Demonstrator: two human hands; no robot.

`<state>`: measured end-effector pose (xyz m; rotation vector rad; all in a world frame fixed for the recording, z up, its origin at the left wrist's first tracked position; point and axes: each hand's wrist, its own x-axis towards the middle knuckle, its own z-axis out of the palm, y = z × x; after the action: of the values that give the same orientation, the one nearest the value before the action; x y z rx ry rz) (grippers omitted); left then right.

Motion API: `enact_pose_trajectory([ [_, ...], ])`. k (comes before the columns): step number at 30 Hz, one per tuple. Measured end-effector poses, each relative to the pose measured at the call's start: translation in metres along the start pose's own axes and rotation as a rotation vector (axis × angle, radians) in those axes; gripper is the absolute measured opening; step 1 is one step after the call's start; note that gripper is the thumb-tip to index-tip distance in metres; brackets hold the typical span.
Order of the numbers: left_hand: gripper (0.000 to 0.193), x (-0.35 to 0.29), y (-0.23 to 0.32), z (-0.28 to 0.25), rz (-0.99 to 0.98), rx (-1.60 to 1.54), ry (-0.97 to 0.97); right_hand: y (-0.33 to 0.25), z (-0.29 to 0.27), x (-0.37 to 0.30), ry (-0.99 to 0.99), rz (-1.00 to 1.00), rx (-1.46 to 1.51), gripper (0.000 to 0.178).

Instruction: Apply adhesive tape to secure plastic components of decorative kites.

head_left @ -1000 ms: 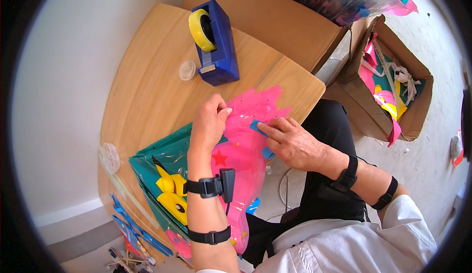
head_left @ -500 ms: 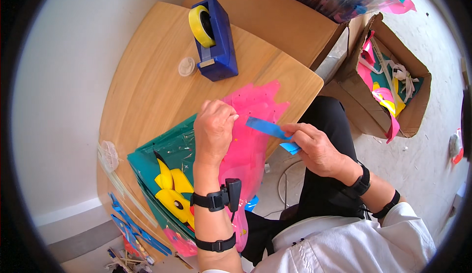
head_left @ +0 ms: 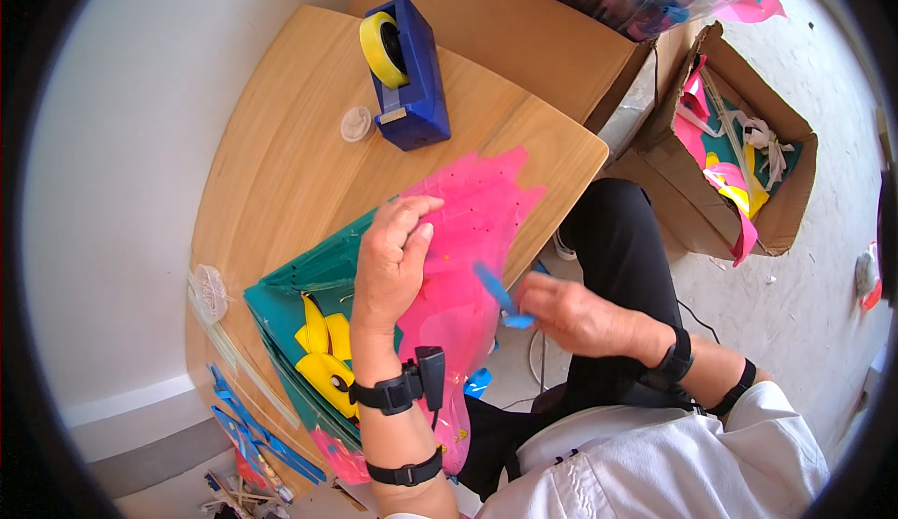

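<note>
My left hand (head_left: 388, 266) is over the pink sheets, thumb and fingers apart, with nothing visible in it. A blue strip (head_left: 493, 287), blurred by motion, juts from the fingers of my right hand (head_left: 585, 318), near the right edge of the pink sheets. Thin and see-through, the pink sheets (head_left: 468, 238) have jagged tips and overlap a stack of green sheets (head_left: 313, 257). On the green lies a yellow cartoon figure (head_left: 327, 379) with a black eye, partly hidden by my left forearm.
A blue tape dispenser (head_left: 412, 79) with a yellow roll stands on the wooden table (head_left: 281, 126), beside a small round lid (head_left: 356, 124). Thin white sticks (head_left: 245, 360) and blue strips (head_left: 257, 435) lie at the left edge. An open cardboard box (head_left: 697, 182) holds coloured scraps.
My right hand has come down and slightly left with the blue strip, which now tilts more steeply. My left hand's pinched fingers have spread, and it has shifted a little left.
</note>
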<state>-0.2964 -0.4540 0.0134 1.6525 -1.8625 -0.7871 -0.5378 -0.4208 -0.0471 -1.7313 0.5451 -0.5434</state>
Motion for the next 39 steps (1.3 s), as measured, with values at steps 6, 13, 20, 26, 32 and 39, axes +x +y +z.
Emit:
enact_pose_trajectory([
  [6,0.028,-0.052,0.004,-0.009,-0.103,0.073,-0.848,-0.013,0.018,-0.015,-0.824,-0.141,0.221,0.012],
  [13,0.031,-0.14,-0.005,0.0,-0.506,0.113,-1.414,-0.002,-0.027,0.002,-0.175,0.443,0.835,0.022],
  [20,0.012,-0.059,0.044,0.036,-0.524,-0.52,0.027,0.005,-0.013,0.02,-0.099,0.516,0.923,0.02],
  [26,0.01,-0.045,0.023,0.051,-0.476,-0.557,0.077,-0.004,-0.008,0.032,0.016,0.556,0.947,0.018],
  [32,0.015,0.005,-0.011,0.032,-0.379,-0.412,0.174,0.009,-0.012,0.03,0.18,0.583,0.858,0.019],
  [39,0.047,0.083,-0.089,-0.012,-0.148,0.991,0.35,0.01,-0.014,0.04,0.268,0.615,0.879,0.019],
])
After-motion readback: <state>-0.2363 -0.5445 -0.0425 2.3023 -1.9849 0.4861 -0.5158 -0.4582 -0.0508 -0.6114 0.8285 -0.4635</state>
